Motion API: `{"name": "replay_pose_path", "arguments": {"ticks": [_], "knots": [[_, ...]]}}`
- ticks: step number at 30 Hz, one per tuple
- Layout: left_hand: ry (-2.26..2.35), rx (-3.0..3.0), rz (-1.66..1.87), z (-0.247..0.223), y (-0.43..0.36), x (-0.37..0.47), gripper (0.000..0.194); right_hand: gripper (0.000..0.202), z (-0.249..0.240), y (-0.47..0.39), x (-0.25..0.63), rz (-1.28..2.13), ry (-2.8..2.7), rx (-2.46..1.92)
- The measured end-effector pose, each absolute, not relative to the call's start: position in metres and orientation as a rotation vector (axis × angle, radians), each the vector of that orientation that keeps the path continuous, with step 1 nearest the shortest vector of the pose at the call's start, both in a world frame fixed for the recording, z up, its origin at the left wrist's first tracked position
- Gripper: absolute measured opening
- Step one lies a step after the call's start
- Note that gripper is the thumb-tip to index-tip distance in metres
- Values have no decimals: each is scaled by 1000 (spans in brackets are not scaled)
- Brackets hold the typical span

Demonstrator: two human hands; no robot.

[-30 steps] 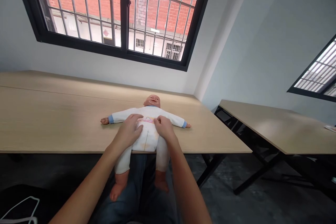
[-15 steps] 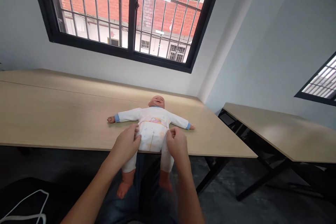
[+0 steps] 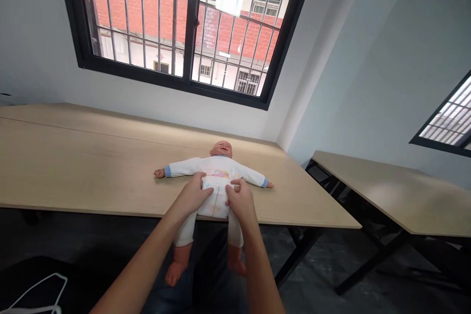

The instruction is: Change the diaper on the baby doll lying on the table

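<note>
A baby doll (image 3: 222, 149) in white clothes with blue cuffs lies on its back on the table (image 3: 110, 171), arms spread, legs hanging over the front edge. Around its hips is a white diaper (image 3: 215, 201) with a coloured print at the waist. My left hand (image 3: 193, 194) is at the diaper's left side, thumb lying on the front and fingers bent at the waist edge. My right hand (image 3: 240, 198) grips the opposite side of the waist, with thumb and fingers pinched together. The fingertips of both hands are partly hidden.
A second table (image 3: 390, 186) stands to the right, past a gap. Behind the doll are a wall and a barred window (image 3: 176, 34). A white wire hanger (image 3: 44, 289) lies on something dark at the lower left.
Both hands have moved inward from the diaper's sides over its front, the thumbs now closer together. The camera view has tilted slightly up; the doll lies in the same pose.
</note>
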State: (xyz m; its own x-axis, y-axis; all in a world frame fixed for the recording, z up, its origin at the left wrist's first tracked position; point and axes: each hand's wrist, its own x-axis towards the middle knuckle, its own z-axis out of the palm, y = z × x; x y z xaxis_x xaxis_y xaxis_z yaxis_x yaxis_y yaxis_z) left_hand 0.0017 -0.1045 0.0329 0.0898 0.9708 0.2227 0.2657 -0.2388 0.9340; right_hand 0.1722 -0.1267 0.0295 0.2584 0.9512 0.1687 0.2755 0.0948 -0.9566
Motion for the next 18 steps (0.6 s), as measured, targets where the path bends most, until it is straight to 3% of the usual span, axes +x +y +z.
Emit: {"name": "replay_pose_path", "arguments": {"ticks": [6,13,18], "knots": [[1074,1281,1132,29,-94,0,55,28,33,-113,171,1059,-1126,-1346],[1115,1292,1171,28,-91,-6,55,34,29,-130,182,741,-1163,-1426],[941,1091,1123,29,-92,0,54,36,26,-127,173,758,-1180,-1374]]}}
